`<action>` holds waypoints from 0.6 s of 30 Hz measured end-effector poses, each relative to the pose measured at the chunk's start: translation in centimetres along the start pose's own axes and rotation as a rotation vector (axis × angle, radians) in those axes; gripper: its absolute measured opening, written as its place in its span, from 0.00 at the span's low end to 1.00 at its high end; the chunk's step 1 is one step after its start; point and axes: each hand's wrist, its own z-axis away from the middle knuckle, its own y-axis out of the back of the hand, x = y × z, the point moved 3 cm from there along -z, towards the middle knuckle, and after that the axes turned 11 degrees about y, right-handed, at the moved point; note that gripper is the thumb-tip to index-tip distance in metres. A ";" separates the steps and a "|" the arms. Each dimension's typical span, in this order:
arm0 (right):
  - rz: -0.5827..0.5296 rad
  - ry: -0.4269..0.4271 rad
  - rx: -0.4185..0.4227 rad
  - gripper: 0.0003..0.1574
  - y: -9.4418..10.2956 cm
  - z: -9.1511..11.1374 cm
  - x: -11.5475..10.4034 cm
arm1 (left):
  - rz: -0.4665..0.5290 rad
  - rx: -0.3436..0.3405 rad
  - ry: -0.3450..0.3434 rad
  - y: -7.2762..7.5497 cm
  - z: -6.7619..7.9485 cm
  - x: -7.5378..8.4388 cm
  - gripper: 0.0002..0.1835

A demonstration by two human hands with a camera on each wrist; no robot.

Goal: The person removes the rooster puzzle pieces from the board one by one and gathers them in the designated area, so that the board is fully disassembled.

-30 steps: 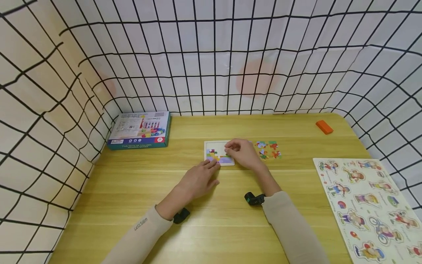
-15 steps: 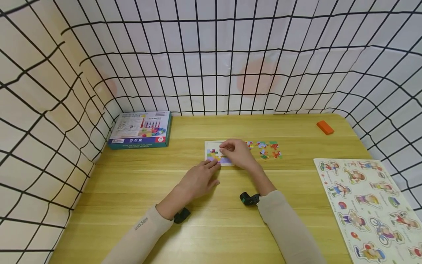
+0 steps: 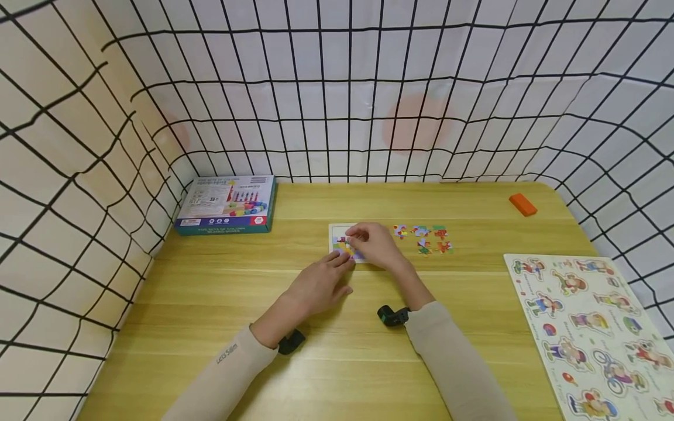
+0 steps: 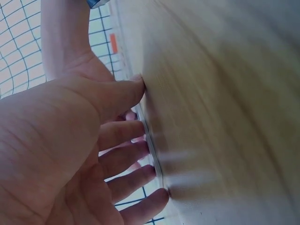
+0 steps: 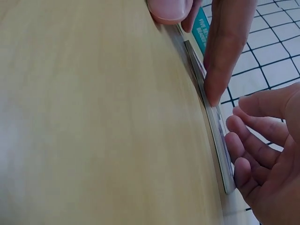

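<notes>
A small puzzle board (image 3: 338, 227) with a pale frame lies on the wooden table, several colourful pieces filling its lower part. My left hand (image 3: 318, 285) lies palm down in front of it, its fairly straight fingertips resting on the near frame edge. In the left wrist view the fingers (image 4: 126, 157) of the left hand line up along the board's edge. My right hand (image 3: 378, 244) is over the board's right half, thumb and forefinger close together at the pieces and hiding part of them. Whether a piece is between these fingertips I cannot tell; the right wrist view shows the fingers (image 5: 262, 126) curled beside the board.
Several loose puzzle pieces (image 3: 423, 231) lie right of the board. A boxed toy set (image 3: 226, 204) is at the back left, an orange block (image 3: 523, 204) at the back right. A large picture board (image 3: 590, 327) covers the right front. Grid-patterned cloth (image 3: 337, 93) surrounds the table.
My right hand has moved left over the board, uncovering a loose piece on the right. The left hand has stayed at the near frame edge.
</notes>
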 end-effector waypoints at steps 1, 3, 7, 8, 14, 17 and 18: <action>0.007 0.000 -0.010 0.14 0.0 0.0 -0.1 | 0.003 -0.007 -0.003 0.0 0.0 0.0 0.33; 0.015 -0.007 -0.030 0.15 -0.1 -0.1 -0.3 | 0.007 -0.024 -0.008 0.0 -0.1 -0.1 0.34; 0.045 -0.007 -0.062 0.18 0.0 -0.1 -0.5 | 0.010 -0.081 -0.012 -0.2 -0.1 -0.4 0.39; 0.051 -0.007 -0.068 0.19 0.0 -0.1 -0.6 | 0.009 -0.093 -0.015 -0.2 -0.1 -0.5 0.40; 0.062 -0.019 -0.102 0.20 0.1 0.1 -0.3 | 0.010 -0.140 -0.024 -0.2 0.0 -0.8 0.41; 0.065 -0.010 -0.111 0.21 0.2 0.1 -0.3 | 0.014 -0.155 -0.018 -0.1 0.0 -0.8 0.42; 0.066 -0.006 -0.113 0.21 0.2 0.1 -0.2 | 0.015 -0.157 -0.017 -0.1 0.1 -0.8 0.42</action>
